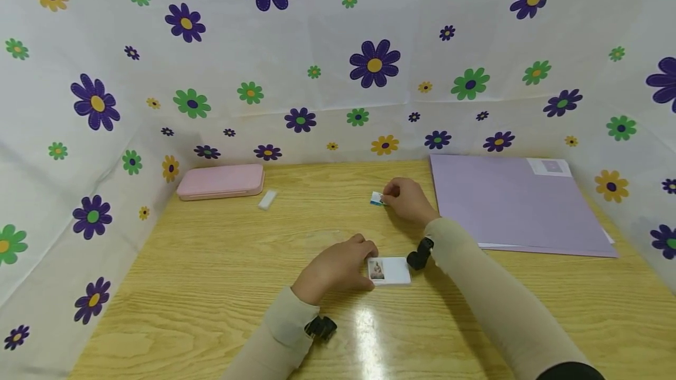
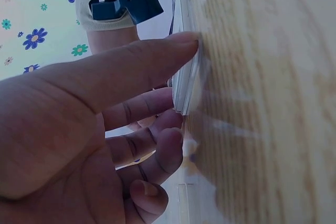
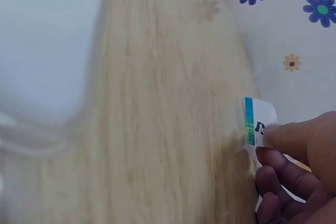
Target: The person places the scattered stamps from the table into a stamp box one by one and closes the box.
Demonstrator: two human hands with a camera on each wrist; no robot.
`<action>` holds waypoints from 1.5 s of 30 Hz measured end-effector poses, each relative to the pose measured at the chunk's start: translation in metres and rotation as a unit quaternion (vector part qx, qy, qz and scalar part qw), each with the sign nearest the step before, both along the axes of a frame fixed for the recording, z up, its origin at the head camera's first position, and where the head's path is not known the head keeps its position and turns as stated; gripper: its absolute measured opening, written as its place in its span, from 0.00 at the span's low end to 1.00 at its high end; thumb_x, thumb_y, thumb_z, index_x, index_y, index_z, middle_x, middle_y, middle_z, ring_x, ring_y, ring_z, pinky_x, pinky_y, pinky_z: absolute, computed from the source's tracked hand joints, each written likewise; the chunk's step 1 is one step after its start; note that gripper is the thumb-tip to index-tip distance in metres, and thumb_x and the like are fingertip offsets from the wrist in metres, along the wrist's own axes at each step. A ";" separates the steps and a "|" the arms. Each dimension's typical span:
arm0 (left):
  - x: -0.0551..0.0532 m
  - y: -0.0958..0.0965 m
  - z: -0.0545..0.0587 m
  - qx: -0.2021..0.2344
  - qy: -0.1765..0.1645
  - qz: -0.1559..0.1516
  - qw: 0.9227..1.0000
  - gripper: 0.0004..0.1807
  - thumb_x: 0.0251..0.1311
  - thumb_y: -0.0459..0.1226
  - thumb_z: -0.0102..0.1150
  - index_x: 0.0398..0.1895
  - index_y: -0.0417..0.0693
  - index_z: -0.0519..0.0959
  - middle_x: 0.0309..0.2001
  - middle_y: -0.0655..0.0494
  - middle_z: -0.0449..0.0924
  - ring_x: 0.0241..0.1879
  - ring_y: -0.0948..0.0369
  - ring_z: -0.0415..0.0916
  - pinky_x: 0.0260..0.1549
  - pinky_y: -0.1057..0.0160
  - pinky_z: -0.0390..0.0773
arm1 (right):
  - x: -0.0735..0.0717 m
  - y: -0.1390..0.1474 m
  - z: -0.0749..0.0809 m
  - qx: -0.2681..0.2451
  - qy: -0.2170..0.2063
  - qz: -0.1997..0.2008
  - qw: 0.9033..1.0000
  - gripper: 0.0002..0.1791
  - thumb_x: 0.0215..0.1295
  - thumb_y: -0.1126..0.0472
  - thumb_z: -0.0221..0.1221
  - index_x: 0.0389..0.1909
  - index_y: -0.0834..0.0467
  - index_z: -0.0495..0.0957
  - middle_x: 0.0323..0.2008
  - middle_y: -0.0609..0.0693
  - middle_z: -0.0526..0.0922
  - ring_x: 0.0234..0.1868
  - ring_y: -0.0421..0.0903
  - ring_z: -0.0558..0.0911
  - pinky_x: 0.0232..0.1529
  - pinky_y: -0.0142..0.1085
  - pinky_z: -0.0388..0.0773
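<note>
My left hand (image 1: 338, 265) holds the left end of a flat white rectangular case (image 1: 396, 271), thumb at its near edge and fingers at its far edge. A small picture shows on the case's left part, and its edges look clear and layered in the left wrist view (image 2: 184, 85). Farther back, my right hand (image 1: 409, 201) pinches a small white-and-blue piece (image 3: 251, 121) between thumb and fingers, low at the table. Dark print marks its white face; the fingers cover the rest, so its exact kind cannot be told.
A pink pencil case (image 1: 222, 181) lies at the back left, with a small white block (image 1: 267, 200) near it. A faint clear film (image 1: 323, 238) lies beyond my left hand. On the right is a large purple folder (image 1: 517, 204). A flowered cloth (image 1: 327, 34) hangs behind the table.
</note>
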State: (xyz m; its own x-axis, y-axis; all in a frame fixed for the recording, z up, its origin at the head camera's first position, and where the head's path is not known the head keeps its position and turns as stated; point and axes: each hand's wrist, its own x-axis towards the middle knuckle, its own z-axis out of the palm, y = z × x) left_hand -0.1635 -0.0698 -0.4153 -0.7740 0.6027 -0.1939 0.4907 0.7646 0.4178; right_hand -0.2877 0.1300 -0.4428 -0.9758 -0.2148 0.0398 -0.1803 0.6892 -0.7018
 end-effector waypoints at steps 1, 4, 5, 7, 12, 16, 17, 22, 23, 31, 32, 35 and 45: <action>0.000 0.000 0.000 0.000 0.000 0.000 1.000 0.26 0.53 0.45 0.74 0.54 0.51 0.76 0.45 0.60 0.70 0.34 0.66 0.70 0.38 0.67 0.72 | 0.001 0.001 0.001 -0.005 0.000 -0.001 1.000 0.06 0.68 0.62 0.61 0.40 0.62 0.78 0.38 0.55 0.80 0.39 0.51 0.77 0.43 0.43 0.75; -0.001 0.000 -0.001 -0.001 0.000 0.001 1.000 0.26 0.54 0.45 0.74 0.55 0.52 0.76 0.45 0.60 0.70 0.34 0.66 0.70 0.37 0.67 0.72 | 0.004 0.003 0.001 -0.021 -0.006 -0.002 1.000 0.07 0.68 0.63 0.61 0.42 0.62 0.78 0.38 0.55 0.81 0.39 0.51 0.78 0.41 0.41 0.75; -0.001 0.000 -0.002 -0.001 0.000 0.002 1.000 0.26 0.54 0.45 0.74 0.55 0.52 0.76 0.45 0.60 0.70 0.34 0.66 0.70 0.37 0.67 0.72 | 0.005 0.003 0.001 -0.027 -0.009 -0.003 1.000 0.07 0.68 0.62 0.61 0.42 0.62 0.79 0.38 0.55 0.81 0.39 0.50 0.78 0.40 0.41 0.75; -0.001 0.000 -0.002 0.000 -0.003 0.003 1.000 0.27 0.54 0.45 0.74 0.55 0.52 0.76 0.45 0.60 0.70 0.34 0.66 0.70 0.37 0.66 0.72 | 0.008 0.003 0.002 -0.037 -0.018 -0.006 0.999 0.08 0.69 0.62 0.61 0.44 0.62 0.80 0.38 0.55 0.81 0.38 0.50 0.78 0.38 0.39 0.75; -0.002 0.000 -0.005 -0.001 -0.010 0.006 1.000 0.27 0.54 0.46 0.74 0.56 0.52 0.76 0.46 0.60 0.70 0.34 0.66 0.70 0.37 0.66 0.73 | 0.017 0.001 0.005 -0.053 -0.029 -0.010 0.998 0.08 0.69 0.61 0.61 0.44 0.59 0.82 0.37 0.53 0.82 0.38 0.49 0.77 0.37 0.38 0.75; -0.003 0.000 -0.005 -0.003 -0.010 0.006 1.000 0.27 0.54 0.46 0.74 0.56 0.52 0.76 0.46 0.60 0.70 0.35 0.66 0.70 0.38 0.66 0.73 | 0.022 0.000 0.007 -0.066 -0.022 -0.007 0.998 0.07 0.69 0.60 0.62 0.43 0.58 0.82 0.38 0.52 0.82 0.38 0.49 0.77 0.39 0.39 0.75; -0.003 0.000 -0.005 -0.003 -0.009 0.006 1.000 0.27 0.54 0.46 0.74 0.56 0.52 0.76 0.46 0.60 0.70 0.35 0.66 0.70 0.38 0.66 0.73 | 0.024 0.000 0.007 -0.069 -0.019 -0.006 0.997 0.07 0.69 0.60 0.62 0.43 0.58 0.82 0.37 0.52 0.82 0.38 0.48 0.77 0.40 0.39 0.75; -0.003 0.000 -0.005 -0.001 -0.007 0.003 1.000 0.27 0.53 0.45 0.75 0.55 0.51 0.76 0.45 0.60 0.70 0.34 0.66 0.70 0.37 0.66 0.73 | 0.035 0.001 0.011 -0.085 -0.009 0.004 0.996 0.06 0.68 0.60 0.63 0.40 0.58 0.82 0.35 0.51 0.82 0.35 0.48 0.77 0.38 0.40 0.75; -0.003 0.001 -0.005 0.000 -0.007 0.002 1.000 0.27 0.53 0.45 0.75 0.55 0.51 0.76 0.45 0.60 0.70 0.34 0.66 0.70 0.37 0.66 0.72 | 0.038 0.001 0.011 -0.088 -0.008 0.007 0.996 0.06 0.68 0.60 0.63 0.40 0.58 0.82 0.34 0.51 0.82 0.35 0.48 0.77 0.37 0.40 0.75; -0.001 0.001 -0.005 0.003 -0.016 0.010 1.000 0.27 0.53 0.45 0.75 0.55 0.51 0.76 0.45 0.60 0.69 0.34 0.65 0.70 0.36 0.66 0.72 | 0.056 0.008 0.011 -0.103 0.009 0.031 0.994 0.04 0.67 0.60 0.64 0.38 0.57 0.83 0.31 0.49 0.82 0.32 0.47 0.77 0.33 0.38 0.75; -0.001 0.001 -0.005 0.003 -0.017 0.013 1.000 0.27 0.53 0.45 0.75 0.55 0.51 0.76 0.44 0.60 0.69 0.34 0.65 0.70 0.36 0.66 0.72 | 0.059 0.009 0.011 -0.104 0.009 0.034 0.994 0.04 0.67 0.60 0.64 0.38 0.57 0.83 0.31 0.49 0.81 0.32 0.47 0.77 0.33 0.39 0.75; -0.001 0.001 -0.004 0.002 -0.021 0.015 1.000 0.27 0.53 0.45 0.75 0.55 0.51 0.76 0.44 0.61 0.69 0.34 0.65 0.70 0.36 0.66 0.73 | 0.066 0.011 0.012 -0.103 0.009 0.039 0.994 0.04 0.67 0.60 0.64 0.37 0.57 0.83 0.30 0.48 0.81 0.31 0.47 0.77 0.32 0.38 0.75; -0.002 0.002 -0.006 0.007 -0.018 0.012 1.000 0.26 0.53 0.45 0.74 0.54 0.52 0.76 0.45 0.61 0.69 0.34 0.65 0.70 0.36 0.66 0.72 | 0.084 0.016 0.011 -0.107 -0.011 0.043 0.993 0.03 0.66 0.60 0.65 0.35 0.55 0.82 0.30 0.47 0.81 0.32 0.47 0.78 0.33 0.38 0.76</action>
